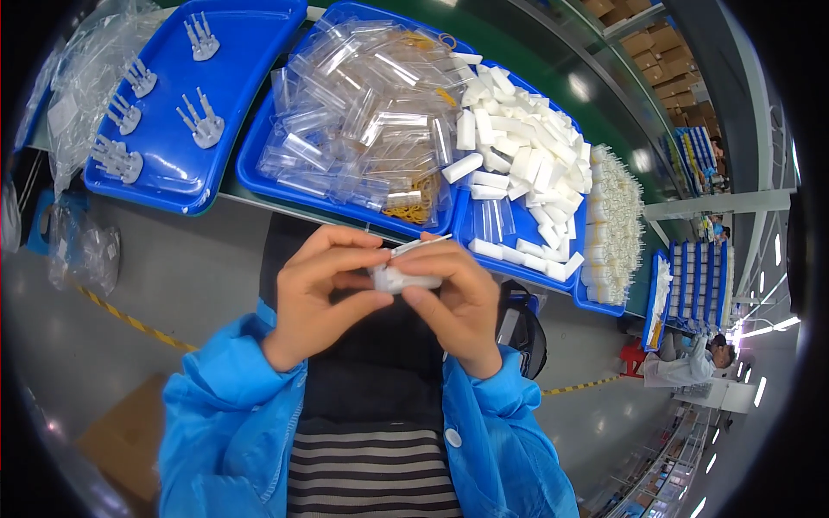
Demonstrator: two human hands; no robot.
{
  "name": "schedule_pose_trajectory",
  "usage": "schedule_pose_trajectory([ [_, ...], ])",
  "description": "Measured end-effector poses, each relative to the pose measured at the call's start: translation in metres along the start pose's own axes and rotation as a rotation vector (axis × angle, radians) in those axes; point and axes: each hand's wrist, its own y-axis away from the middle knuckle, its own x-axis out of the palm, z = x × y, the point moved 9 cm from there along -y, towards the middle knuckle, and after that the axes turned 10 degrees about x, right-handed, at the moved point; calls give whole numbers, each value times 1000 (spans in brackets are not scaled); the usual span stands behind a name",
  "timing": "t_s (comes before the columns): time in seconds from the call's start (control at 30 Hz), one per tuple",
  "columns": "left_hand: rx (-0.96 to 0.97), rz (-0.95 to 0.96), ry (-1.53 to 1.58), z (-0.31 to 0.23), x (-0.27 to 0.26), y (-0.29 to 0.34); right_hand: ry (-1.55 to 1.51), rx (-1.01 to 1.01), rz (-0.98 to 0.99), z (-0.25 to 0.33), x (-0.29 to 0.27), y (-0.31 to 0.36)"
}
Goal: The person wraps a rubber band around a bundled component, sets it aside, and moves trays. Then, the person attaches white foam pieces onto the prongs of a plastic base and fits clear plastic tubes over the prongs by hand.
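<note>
My left hand and my right hand meet in front of my body, just off the near edge of the bench. Between their fingertips is a small white plastic part with thin prongs. Its prongs point to the right, partly covered by my right fingers. Thumbs and fingers of both hands pinch it. Similar white pronged parts stand apart from one another in the blue tray at the left.
A middle blue tray is heaped with clear plastic sleeves and yellow rubber bands. Right of it, another tray holds white blocks. Packed rows of white pronged parts stand beyond. Someone sits far right.
</note>
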Motion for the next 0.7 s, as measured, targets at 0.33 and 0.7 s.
schedule_pose_trajectory([
  [0.33,-79,-91,30,10,-14,1,828,-42,-389,-17,-98,-49],
  [0.7,-63,-114,26,10,-21,-1,815,-211,-326,3,-68,-61],
])
